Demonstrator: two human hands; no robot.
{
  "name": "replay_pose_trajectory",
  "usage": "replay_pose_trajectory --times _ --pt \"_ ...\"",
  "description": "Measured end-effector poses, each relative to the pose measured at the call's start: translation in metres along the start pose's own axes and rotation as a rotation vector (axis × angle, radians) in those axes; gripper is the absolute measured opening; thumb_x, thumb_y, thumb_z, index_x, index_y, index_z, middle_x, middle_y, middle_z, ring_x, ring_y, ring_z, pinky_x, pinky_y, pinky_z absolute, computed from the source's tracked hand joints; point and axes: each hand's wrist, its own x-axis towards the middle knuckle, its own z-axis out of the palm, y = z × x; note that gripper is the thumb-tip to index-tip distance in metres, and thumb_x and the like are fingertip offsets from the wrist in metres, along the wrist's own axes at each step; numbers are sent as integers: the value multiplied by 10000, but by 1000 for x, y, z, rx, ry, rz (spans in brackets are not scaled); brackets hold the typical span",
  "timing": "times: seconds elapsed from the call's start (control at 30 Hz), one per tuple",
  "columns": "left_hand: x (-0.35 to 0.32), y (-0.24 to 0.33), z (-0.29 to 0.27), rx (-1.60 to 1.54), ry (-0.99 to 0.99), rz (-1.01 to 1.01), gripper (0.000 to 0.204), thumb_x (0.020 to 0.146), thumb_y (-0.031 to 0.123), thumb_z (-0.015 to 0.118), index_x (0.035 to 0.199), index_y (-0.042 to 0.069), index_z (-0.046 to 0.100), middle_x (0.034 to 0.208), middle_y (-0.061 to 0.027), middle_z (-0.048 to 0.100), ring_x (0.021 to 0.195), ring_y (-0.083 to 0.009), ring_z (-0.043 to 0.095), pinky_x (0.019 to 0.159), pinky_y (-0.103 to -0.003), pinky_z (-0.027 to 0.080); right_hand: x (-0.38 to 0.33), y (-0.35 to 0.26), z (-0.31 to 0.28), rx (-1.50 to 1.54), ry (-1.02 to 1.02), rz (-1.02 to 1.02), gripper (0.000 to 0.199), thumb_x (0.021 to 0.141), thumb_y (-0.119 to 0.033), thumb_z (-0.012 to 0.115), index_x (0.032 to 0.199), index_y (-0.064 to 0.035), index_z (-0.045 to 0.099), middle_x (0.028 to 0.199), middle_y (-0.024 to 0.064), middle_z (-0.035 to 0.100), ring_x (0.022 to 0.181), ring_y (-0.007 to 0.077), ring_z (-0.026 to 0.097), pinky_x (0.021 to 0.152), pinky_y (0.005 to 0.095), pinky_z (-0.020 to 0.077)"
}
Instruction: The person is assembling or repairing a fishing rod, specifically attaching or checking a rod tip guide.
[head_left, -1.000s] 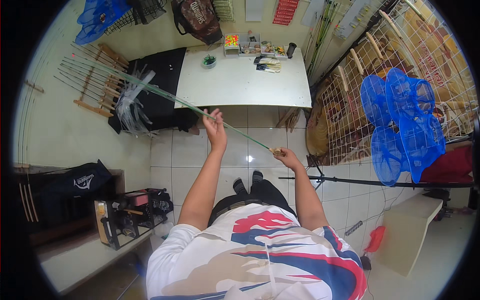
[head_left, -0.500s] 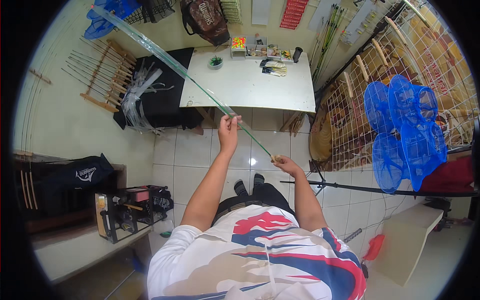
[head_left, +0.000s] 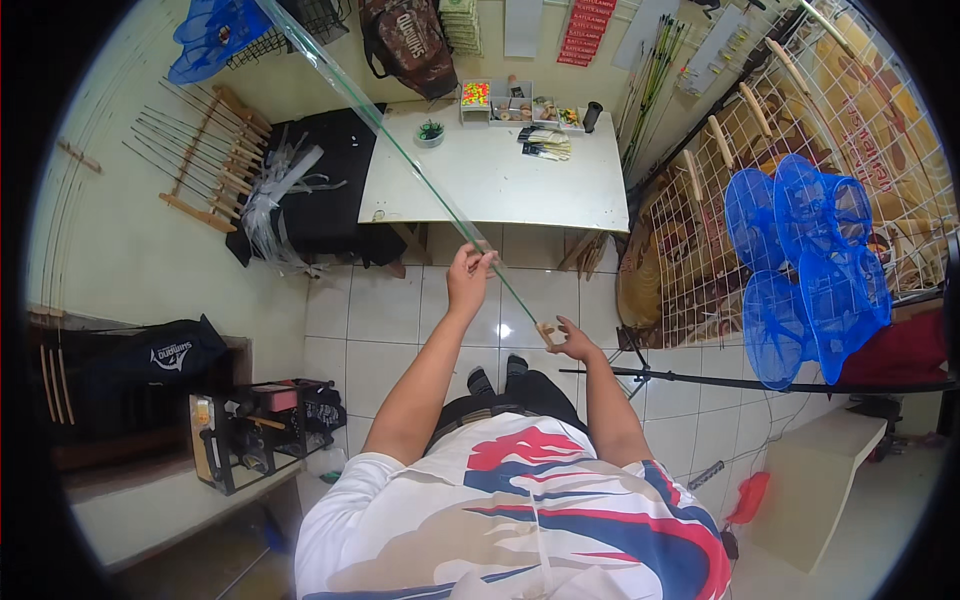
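A long thin green rod [head_left: 420,178] runs slantwise from the upper left down to the right, with much of its length inside a clear plastic sleeve [head_left: 335,85]. My left hand [head_left: 468,280] is closed around the rod at the sleeve's lower end. At the rod's near end sits a small tan piece [head_left: 546,333], perhaps wooden. Just right of that piece is my right hand [head_left: 577,341], its thumb and fingers spread apart. Whether a fingertip still touches the piece cannot be made out.
Ahead stands a white table [head_left: 480,185] with small boxes, gloves and a green-filled bowl [head_left: 429,133]. Plastic strips [head_left: 285,195] lie on a black-covered surface at left. Blue nets [head_left: 805,265] hang from a wire grid at right. A dark pole [head_left: 700,378] crosses near my right arm.
Both hands and the rod have shifted slightly, the left hand rightward and nearer. My right fingers have opened from around the tan end piece.
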Motion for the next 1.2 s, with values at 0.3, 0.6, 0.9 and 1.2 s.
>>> replay_pose_trajectory --times 0.3,0.6,0.9,1.2 --pt "-11 -36 -2 309 -134 0 271 960 106 617 1211 7 599 1069 -111 717 984 -166 689 801 -298 569 44 -86 -77 178 175 -294 414 913 -220 683 1274 -34 606 1267 147 642 1165 262 615 989 368 476" --pt "-21 -79 -25 531 -436 -4 346 904 210 688 1212 56 651 1055 -213 705 976 -320 697 841 -365 529 30 -204 -106 599 202 -483 408 930 -174 685 1276 25 600 1233 136 655 1134 191 621 968 318 485" --pt "-24 -74 -33 640 -504 -54 376 870 192 714 1226 88 650 1111 -199 692 1036 -334 671 890 -366 518 36 -195 -87 782 136 -417 184 939 -126 673 1058 1 615 1012 76 702 904 117 657 794 249 526" --pt "65 -12 20 323 -334 125 386 883 166 722 1239 38 646 1184 -114 688 1070 -206 660 901 -332 532 59 -152 -109 700 313 -397 176 956 -120 646 1086 -10 599 973 51 688 883 116 642 772 255 520"
